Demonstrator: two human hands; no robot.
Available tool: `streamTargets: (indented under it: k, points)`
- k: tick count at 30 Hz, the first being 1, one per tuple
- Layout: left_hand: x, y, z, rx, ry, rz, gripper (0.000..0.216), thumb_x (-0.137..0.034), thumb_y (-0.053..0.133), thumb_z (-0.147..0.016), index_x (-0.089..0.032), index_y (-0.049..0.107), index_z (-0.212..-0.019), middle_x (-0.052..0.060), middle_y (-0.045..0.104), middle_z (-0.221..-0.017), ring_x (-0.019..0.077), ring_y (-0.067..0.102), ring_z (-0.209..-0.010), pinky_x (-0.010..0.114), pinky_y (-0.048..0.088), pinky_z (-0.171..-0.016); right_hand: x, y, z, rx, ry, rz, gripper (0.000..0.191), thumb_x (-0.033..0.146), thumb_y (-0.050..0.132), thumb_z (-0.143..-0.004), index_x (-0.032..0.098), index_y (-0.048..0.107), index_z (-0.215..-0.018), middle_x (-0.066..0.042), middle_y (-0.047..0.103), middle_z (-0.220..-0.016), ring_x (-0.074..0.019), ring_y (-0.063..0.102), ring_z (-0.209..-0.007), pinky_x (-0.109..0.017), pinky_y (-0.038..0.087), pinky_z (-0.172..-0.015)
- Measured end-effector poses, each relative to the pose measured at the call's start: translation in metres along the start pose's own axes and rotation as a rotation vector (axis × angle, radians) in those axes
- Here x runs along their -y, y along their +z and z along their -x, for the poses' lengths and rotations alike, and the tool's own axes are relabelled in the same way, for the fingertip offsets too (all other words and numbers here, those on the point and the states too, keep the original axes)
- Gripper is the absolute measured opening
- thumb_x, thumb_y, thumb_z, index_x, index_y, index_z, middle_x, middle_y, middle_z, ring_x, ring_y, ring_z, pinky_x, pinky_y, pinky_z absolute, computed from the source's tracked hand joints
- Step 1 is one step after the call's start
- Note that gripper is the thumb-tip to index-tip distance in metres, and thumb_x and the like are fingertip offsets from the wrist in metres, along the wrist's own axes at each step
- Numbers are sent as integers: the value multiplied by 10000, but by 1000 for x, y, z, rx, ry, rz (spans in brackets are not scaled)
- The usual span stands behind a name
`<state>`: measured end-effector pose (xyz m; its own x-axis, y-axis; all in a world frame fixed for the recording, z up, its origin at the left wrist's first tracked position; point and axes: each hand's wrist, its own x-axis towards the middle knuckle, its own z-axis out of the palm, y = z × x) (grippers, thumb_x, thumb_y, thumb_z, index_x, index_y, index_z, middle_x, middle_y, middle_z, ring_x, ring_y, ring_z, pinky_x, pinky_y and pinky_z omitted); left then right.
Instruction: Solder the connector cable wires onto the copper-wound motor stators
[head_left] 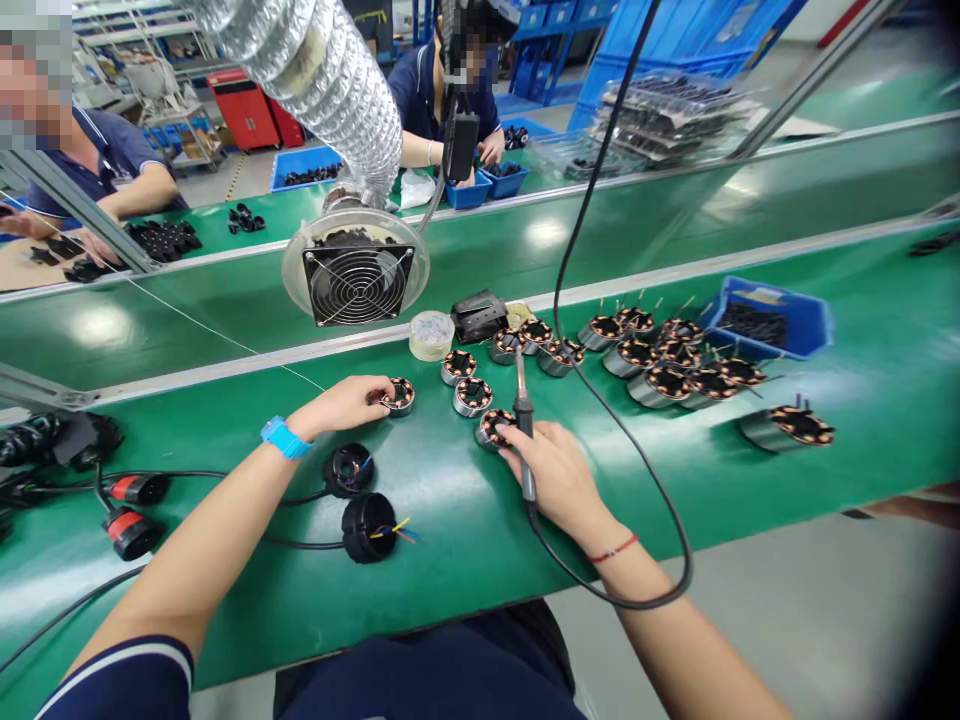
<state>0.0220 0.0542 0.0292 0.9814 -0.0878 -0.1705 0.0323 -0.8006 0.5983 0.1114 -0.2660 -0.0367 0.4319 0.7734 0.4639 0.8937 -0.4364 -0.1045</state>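
Presently, left hand (345, 402): fingertips are closed on a copper-wound ring (403, 399) near the bench's middle; whether it is lifted cannot be told.
Right hand (559, 468): a soldering iron (526, 440) is gripped, its tip pointed away from the body; a second ring (489, 434) lies under the fingertips.
Bench edges: the green bench (450, 540) is bounded on its far side by a pale ledge (225, 370); its near edge is met by the person's body.
Open room: bare green surface is left between the right hand and a lone ring (784, 428), and between two black housings (364, 530) and the near edge.
Cable (660, 465): a wide loop is hung past the near edge, across the right forearm.
Hidden: the left thumb is mostly covered; another ring is overlapped by the iron's tip, and contact cannot be told.
Cut off: black parts (75, 440) are cropped at the left, as is a co-worker (112, 150); the far right is darkened.
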Motion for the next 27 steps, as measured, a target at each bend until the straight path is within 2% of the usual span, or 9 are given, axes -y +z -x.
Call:
streamTargets:
  k: [6,9,11,13,15,18,20,23,27]
  points:
    - [-17,10,-9,112,170,-17,202,-208,548,-816,-171,654,-984,40,628,-941,157,557,-824,254,409,-743,-35,6,-25,-34,25,-61,315,200,498,-906,154,577,-1208,-135,662,-1032,-282,544,-958,-424,485,-819]
    - [-24,11,-14,171,257,27,257,-156,530,-808,-172,681,-1016,60,623,-1003,166,567,-900,271,422,-815,-31,-3,-30,-80,71,-73,384,156,525,-857,154,546,-1241,-147,646,-1120,-300,555,-1031,-447,481,-845]
    - [-23,9,-14,187,291,102,391,-104,506,-785,-197,657,-1134,64,609,-1118,159,559,-941,267,421,-822,-16,-10,-31,-147,127,-99,414,123,510,-843,172,525,-1253,-141,642,-1157,-299,566,-1047,-454,483,-851]
    - [-17,6,-10,144,240,229,567,-76,483,-761,-222,539,-1306,60,582,-1214,121,542,-832,246,417,-727,6,-16,-32,-193,142,-159,408,100,491,-846,192,511,-1242,-122,654,-1154,-275,590,-1014,-435,497,-851]
    - [-7,4,-2,24,105,380,606,-98,490,-756,-193,463,-1354,61,603,-1156,86,480,-680,229,383,-629,29,-17,-36,-158,41,-234,388,86,482,-854,208,499,-1222,-109,657,-1163,-248,607,-1010,-410,510,-862]
    - [7,0,20,-145,-132,505,328,-200,523,-793,-115,604,-1099,37,626,-886,82,442,-627,224,359,-605,55,-7,-49,15,-152,-305,374,93,492,-866,190,489,-1227,-133,601,-1278,-260,562,-1147,-436,499,-941]
    - [11,-3,39,-127,-220,503,224,-283,529,-827,-113,652,-907,35,628,-819,93,460,-647,230,368,-622,62,4,-58,102,-167,-337,374,118,497,-882,175,486,-1251,-152,579,-1306,-284,525,-1196,-479,488,-973]
    - [4,-5,71,-43,-204,498,267,-364,547,-848,-134,673,-896,37,637,-834,115,498,-702,243,397,-664,60,18,-66,118,-124,-385,370,160,495,-907,187,481,-1275,-144,610,-1249,-293,542,-1158,-515,506,-954]
    - [-15,0,103,-78,-133,439,275,-378,605,-836,-170,664,-1006,29,579,-897,101,476,-677,228,381,-608,62,14,-70,45,-110,-397,408,147,539,-877,181,469,-1278,-135,624,-1217,-304,561,-1121,-520,515,-929]
